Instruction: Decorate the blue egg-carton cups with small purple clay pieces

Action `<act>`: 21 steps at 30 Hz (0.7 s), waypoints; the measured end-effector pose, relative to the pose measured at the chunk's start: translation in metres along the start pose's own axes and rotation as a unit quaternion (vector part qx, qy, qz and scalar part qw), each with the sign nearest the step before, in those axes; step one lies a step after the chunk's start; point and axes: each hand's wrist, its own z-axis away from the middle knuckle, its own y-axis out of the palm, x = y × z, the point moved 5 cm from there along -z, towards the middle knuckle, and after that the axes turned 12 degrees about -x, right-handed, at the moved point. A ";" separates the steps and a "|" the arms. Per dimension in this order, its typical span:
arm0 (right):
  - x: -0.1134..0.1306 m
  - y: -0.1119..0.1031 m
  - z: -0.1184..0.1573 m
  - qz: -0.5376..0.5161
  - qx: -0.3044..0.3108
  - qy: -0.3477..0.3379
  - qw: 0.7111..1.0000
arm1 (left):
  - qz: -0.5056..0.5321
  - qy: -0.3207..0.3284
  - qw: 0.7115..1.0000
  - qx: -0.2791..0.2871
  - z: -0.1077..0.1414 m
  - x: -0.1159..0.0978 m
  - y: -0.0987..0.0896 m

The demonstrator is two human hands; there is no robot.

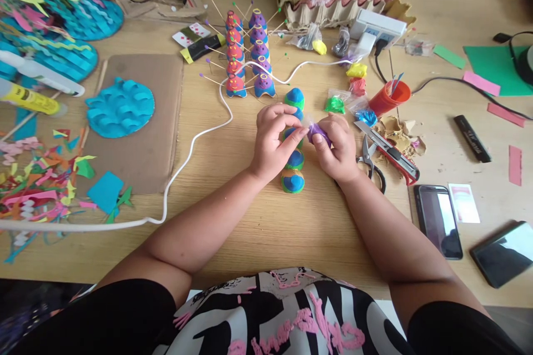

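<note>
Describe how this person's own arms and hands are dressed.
Plain black short sleeves show on both arms, and the forearms below them are bare. The left hand and right hand are ungloved, with no rings, watch or bracelet visible.

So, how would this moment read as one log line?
right hand: holding purple packet | left hand: at packet's clear end | beneath hands: blue-green bumpy strip

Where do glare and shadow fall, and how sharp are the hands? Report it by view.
Head view: pale glare on the phone and the black glossy object at right; head view: mostly soft shadows on the table; head view: the left hand and right hand show little blur, the purple packet between them distinct.
</note>
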 end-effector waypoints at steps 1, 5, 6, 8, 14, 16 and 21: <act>0.000 0.000 0.000 0.002 -0.005 0.005 1.000 | 0.005 -0.002 1.000 0.000 0.000 0.000 0.000; -0.005 0.001 0.003 0.018 -0.022 0.038 0.999 | 0.011 -0.010 1.000 0.008 0.000 -0.001 0.000; -0.007 0.001 0.003 0.019 -0.022 0.042 0.999 | 0.016 -0.010 1.000 0.010 0.000 -0.002 0.001; -0.009 0.002 0.004 0.024 -0.020 0.040 0.999 | 0.033 -0.008 0.999 0.015 0.000 -0.004 0.001; -0.002 0.002 0.001 0.021 -0.023 -0.005 0.999 | 0.079 -0.047 0.995 0.031 0.001 -0.005 0.001; 0.001 0.001 0.000 0.009 -0.026 -0.016 1.000 | 0.099 -0.068 0.993 0.011 0.002 -0.001 0.001; 0.001 -0.002 -0.001 0.009 -0.048 -0.003 0.999 | 0.095 -0.068 0.993 -0.006 0.002 0.007 0.004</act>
